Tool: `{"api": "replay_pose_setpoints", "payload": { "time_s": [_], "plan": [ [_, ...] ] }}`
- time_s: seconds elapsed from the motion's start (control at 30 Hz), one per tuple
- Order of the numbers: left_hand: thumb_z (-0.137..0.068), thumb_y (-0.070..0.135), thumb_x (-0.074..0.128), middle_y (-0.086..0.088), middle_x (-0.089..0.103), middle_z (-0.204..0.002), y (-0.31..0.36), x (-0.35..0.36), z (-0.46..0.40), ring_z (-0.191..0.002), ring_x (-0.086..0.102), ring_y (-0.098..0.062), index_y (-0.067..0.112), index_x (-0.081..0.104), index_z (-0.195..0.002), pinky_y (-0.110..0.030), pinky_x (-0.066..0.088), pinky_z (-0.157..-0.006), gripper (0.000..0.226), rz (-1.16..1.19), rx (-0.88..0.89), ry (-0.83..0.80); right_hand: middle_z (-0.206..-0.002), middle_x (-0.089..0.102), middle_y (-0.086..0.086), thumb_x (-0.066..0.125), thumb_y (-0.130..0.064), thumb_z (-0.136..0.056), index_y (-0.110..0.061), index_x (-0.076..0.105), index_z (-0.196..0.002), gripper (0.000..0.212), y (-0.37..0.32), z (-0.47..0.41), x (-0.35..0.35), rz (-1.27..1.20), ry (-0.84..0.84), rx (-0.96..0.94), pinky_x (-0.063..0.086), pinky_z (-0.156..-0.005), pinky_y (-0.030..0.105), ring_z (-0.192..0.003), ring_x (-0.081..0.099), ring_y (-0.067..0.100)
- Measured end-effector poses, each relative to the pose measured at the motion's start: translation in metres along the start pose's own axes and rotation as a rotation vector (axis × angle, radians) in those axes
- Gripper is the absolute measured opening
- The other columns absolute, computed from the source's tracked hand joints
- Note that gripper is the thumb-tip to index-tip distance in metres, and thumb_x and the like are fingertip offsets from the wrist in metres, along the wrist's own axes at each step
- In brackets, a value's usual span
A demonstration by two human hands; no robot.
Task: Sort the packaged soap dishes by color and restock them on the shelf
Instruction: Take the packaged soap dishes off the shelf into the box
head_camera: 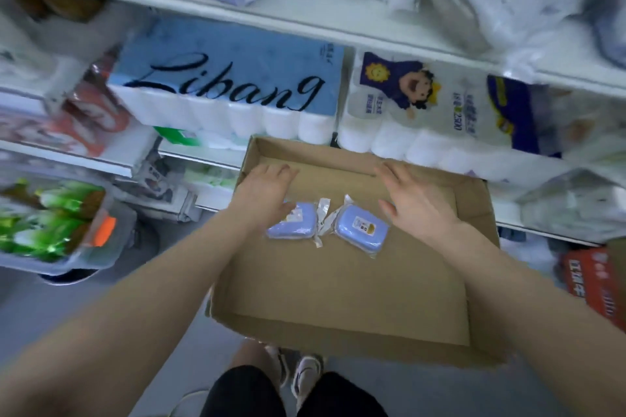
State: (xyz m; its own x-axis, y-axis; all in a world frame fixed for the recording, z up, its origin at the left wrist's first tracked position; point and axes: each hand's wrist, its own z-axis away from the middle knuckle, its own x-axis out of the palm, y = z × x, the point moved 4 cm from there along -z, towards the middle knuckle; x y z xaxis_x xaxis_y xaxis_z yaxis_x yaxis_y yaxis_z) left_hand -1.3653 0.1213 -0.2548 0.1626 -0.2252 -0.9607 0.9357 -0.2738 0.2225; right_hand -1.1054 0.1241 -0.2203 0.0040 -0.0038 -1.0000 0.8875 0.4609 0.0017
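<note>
Two blue soap dishes in clear wrappers lie side by side in a shallow cardboard box (338,325). The left dish (293,225) is partly under the heel of my left hand (262,193), whose fingers stretch flat toward the box's far wall. The right dish (362,229) lies free, just left of my right hand (413,200). That hand hovers palm down over the box floor with its fingers spread and straight. Neither hand grips anything.
Behind the box, shelves hold a blue Libang tissue pack (223,78) and a white tissue pack (437,112). A clear bin of green packets (50,220) sits at the left. A red carton (589,278) stands at the right. My feet are below the box.
</note>
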Motion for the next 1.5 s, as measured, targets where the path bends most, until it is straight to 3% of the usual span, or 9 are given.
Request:
{"api": "replay_pose_setpoints", "payload": {
  "time_s": [0.1,0.33,0.6,0.8,0.97,1.1,1.2,1.33,1.5],
  "plan": [
    [-0.083,0.033,0.070,-0.010,0.046,-0.142,-0.001,-0.055,0.013,-0.128,0.044,-0.032,0.016,0.046,-0.141,-0.039,0.035,-0.108,0.065,-0.021,0.012,0.129,-0.127,0.058,0.016,0.078,-0.012,-0.073,-0.007,0.054,-0.135,0.066,-0.007,-0.017,-0.053,0.043,0.141,-0.136,0.053,-0.088,0.044,-0.106,0.061,0.037],
    [-0.085,0.023,0.069,-0.011,0.059,-0.121,-0.027,-0.191,0.038,-0.108,0.056,-0.034,0.013,0.059,-0.128,-0.043,0.051,-0.082,0.045,-0.104,0.066,0.548,-0.121,0.059,0.019,0.066,-0.010,-0.084,-0.004,0.054,-0.131,0.049,-0.046,-0.072,-0.167,0.135,0.414,-0.344,0.052,-0.081,0.046,-0.100,0.060,0.040],
    [-0.074,0.012,0.072,-0.014,0.055,-0.121,-0.107,-0.278,0.033,-0.111,0.050,-0.036,0.011,0.058,-0.125,-0.046,0.050,-0.082,0.053,-0.189,0.078,0.784,-0.130,0.055,0.018,0.065,-0.017,-0.087,-0.008,0.050,-0.138,0.054,-0.095,-0.147,-0.235,0.099,0.549,-0.201,0.045,-0.093,0.046,-0.114,0.053,0.038],
    [-0.076,0.030,0.076,-0.024,0.051,-0.130,-0.164,-0.303,-0.008,-0.114,0.050,-0.042,0.007,0.046,-0.137,-0.051,0.044,-0.092,0.072,-0.233,-0.025,0.681,-0.151,0.033,0.016,0.071,-0.027,-0.083,-0.015,0.029,-0.151,0.081,-0.106,-0.215,-0.246,0.006,0.415,0.107,0.039,-0.105,0.050,-0.132,0.039,0.039],
    [-0.085,0.046,0.064,-0.020,0.062,-0.112,-0.187,-0.311,-0.027,-0.097,0.060,-0.039,0.008,0.049,-0.131,-0.046,0.047,-0.083,0.062,-0.188,-0.009,0.666,-0.139,0.050,0.011,0.074,-0.023,-0.081,-0.014,0.050,-0.135,0.060,-0.112,-0.239,-0.250,0.071,0.437,0.101,0.040,-0.100,0.048,-0.127,0.045,0.036],
    [-0.082,0.051,0.064,-0.014,0.065,-0.106,-0.196,-0.319,-0.031,-0.097,0.058,-0.035,0.014,0.048,-0.117,-0.041,0.044,-0.082,0.053,-0.139,-0.044,0.628,-0.133,0.058,0.011,0.073,-0.025,-0.083,-0.015,0.050,-0.134,0.057,-0.103,-0.236,-0.257,0.008,0.483,0.194,0.041,-0.095,0.044,-0.120,0.052,0.034],
    [-0.078,0.061,0.064,-0.013,0.061,-0.116,-0.204,-0.316,-0.038,-0.107,0.055,-0.034,0.017,0.039,-0.120,-0.046,0.041,-0.093,0.065,0.005,-0.134,0.489,-0.127,0.058,0.016,0.067,-0.024,-0.090,-0.013,0.042,-0.140,0.057,-0.099,-0.225,-0.270,-0.096,0.572,0.239,0.042,-0.093,0.046,-0.113,0.055,0.037],
    [-0.076,0.075,0.055,-0.020,0.049,-0.134,-0.210,-0.310,-0.044,-0.122,0.047,-0.039,0.022,0.020,-0.144,-0.056,0.034,-0.103,0.093,0.037,-0.227,0.355,-0.141,0.042,0.017,0.050,-0.028,-0.097,-0.021,0.021,-0.153,0.063,-0.092,-0.210,-0.295,-0.333,0.629,0.320,0.039,-0.099,0.045,-0.120,0.050,0.035],
    [-0.072,0.073,0.063,-0.022,0.044,-0.130,-0.202,-0.323,-0.034,-0.116,0.047,-0.040,0.017,0.028,-0.144,-0.054,0.043,-0.097,0.098,0.089,-0.176,0.515,-0.153,0.038,0.008,0.039,-0.040,-0.095,-0.036,0.011,-0.153,0.065,-0.069,-0.195,-0.302,-0.642,0.617,0.524,0.038,-0.109,0.048,-0.129,0.048,0.031]
  ]
}}
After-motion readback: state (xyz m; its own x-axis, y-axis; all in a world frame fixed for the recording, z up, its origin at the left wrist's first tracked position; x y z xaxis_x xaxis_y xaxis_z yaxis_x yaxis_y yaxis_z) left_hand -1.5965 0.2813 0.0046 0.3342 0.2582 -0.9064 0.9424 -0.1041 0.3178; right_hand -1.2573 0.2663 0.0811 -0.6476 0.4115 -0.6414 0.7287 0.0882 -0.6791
